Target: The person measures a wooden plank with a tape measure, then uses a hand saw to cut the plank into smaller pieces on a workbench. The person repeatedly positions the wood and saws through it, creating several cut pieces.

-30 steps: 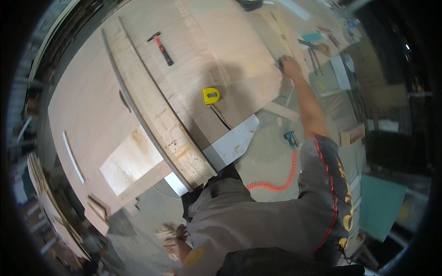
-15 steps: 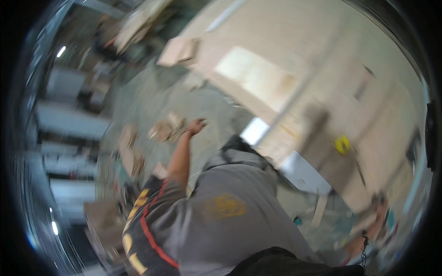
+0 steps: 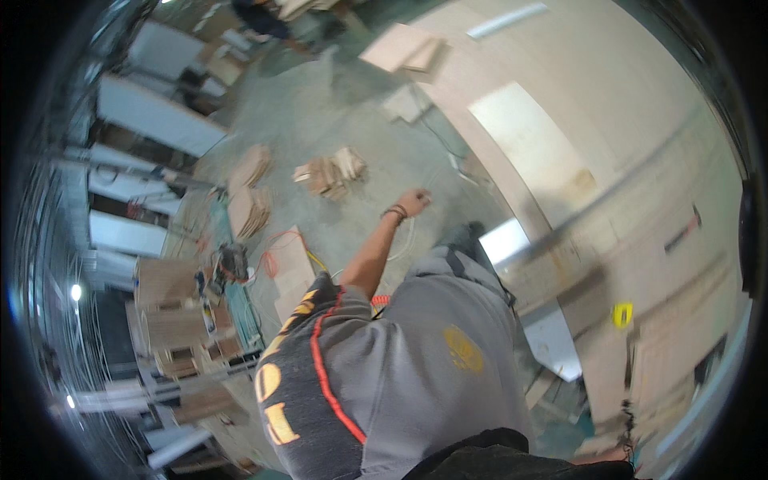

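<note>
Left grip (image 3: 414, 202) hangs loosely half-open over the grey floor (image 3: 352, 120).

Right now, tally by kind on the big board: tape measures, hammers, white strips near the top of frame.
Tape measure: 1
Hammer (blurred): 1
White strip: 1
Total: 3

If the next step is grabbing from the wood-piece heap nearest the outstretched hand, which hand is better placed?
Left, probably: the left hand extends over the floor on the same side as the wood-piece heap, while the right hand cannot be made out.
</note>
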The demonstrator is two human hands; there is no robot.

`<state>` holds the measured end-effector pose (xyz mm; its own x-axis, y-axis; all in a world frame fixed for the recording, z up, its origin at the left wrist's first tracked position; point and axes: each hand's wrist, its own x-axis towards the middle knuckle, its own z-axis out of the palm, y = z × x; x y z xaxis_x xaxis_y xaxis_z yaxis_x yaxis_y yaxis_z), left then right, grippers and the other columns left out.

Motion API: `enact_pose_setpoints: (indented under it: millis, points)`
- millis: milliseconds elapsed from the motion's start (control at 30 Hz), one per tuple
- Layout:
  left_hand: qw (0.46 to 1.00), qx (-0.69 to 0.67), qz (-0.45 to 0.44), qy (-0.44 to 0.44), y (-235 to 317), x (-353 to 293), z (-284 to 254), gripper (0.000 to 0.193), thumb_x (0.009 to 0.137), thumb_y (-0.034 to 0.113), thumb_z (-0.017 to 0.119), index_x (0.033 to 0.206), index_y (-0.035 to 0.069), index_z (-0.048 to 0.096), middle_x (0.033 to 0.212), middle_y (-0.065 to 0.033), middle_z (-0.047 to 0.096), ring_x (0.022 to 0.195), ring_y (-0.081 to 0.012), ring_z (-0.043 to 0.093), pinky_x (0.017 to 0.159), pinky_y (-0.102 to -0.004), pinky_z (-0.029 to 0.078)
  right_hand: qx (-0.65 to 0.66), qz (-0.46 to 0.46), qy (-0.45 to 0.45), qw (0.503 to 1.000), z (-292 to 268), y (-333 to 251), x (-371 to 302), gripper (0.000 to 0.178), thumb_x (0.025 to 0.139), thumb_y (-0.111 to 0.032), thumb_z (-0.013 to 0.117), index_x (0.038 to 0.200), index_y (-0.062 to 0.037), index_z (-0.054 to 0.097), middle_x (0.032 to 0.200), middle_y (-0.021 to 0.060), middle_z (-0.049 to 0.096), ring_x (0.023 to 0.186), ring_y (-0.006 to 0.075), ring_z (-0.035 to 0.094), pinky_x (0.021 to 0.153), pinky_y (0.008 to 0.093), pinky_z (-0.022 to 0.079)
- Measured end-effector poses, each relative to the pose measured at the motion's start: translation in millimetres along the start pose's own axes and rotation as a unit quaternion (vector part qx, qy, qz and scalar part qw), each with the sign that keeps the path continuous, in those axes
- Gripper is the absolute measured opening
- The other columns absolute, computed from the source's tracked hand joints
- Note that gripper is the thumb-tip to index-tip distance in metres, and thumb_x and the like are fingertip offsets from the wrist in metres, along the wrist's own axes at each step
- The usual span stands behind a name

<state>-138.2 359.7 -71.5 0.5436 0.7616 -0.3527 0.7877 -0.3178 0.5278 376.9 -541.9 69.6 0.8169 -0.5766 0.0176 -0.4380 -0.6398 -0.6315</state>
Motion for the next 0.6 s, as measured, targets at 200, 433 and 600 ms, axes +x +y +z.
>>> enact_pose_setpoints:
  millis: [200, 433, 600]
  points:
    - [0.985, -0.103, 0.135, 0.016, 96.9, 45.1, -45.1, 0.036, 0.102, 0.027, 0.065, 0.132, 0.007, 0.069, 0.114, -0.0157, 0.075, 0.105, -0.0243, 0.072, 0.096, -0.0394, 0.054, 0.172, -0.078, 0.143, 0.972, -40.2, -177.6, -202.6, 0.049, 0.109, -0.039, 0.057, 0.119, 0.0066, 0.070, 0.107, 0.0170, 0.074, 0.088, 0.0248, 0.068, 0.084, 0.0383, 0.054]
    - [0.870, 0.105, 0.481, 0.004, 227.8, 132.3, -41.1, 0.063, 0.091, 0.032, 0.077, 0.148, 0.015, 0.055, 0.142, -0.0146, 0.058, 0.134, -0.0347, 0.052, 0.113, -0.0494, 0.043, 0.272, -0.141, 0.014, 0.952, -16.2, -250.4, -438.7, 0.053, 0.114, -0.038, 0.043, 0.128, 0.0092, 0.064, 0.096, 0.0169, 0.074, 0.090, 0.0271, 0.074, 0.082, 0.0381, 0.060]
    - [0.786, 0.241, 0.567, -0.049, 226.1, 192.5, -12.7, 0.094, 0.086, 0.057, 0.076, 0.163, 0.025, 0.033, 0.170, -0.0113, 0.029, 0.156, -0.0332, 0.028, 0.130, -0.0547, 0.020, 0.228, -0.093, -0.154, 0.957, 68.1, -338.1, -599.0, 0.036, 0.111, -0.025, 0.051, 0.112, 0.0030, 0.074, 0.081, 0.0029, 0.070, 0.073, 0.0099, 0.062, 0.069, 0.0290, 0.050]
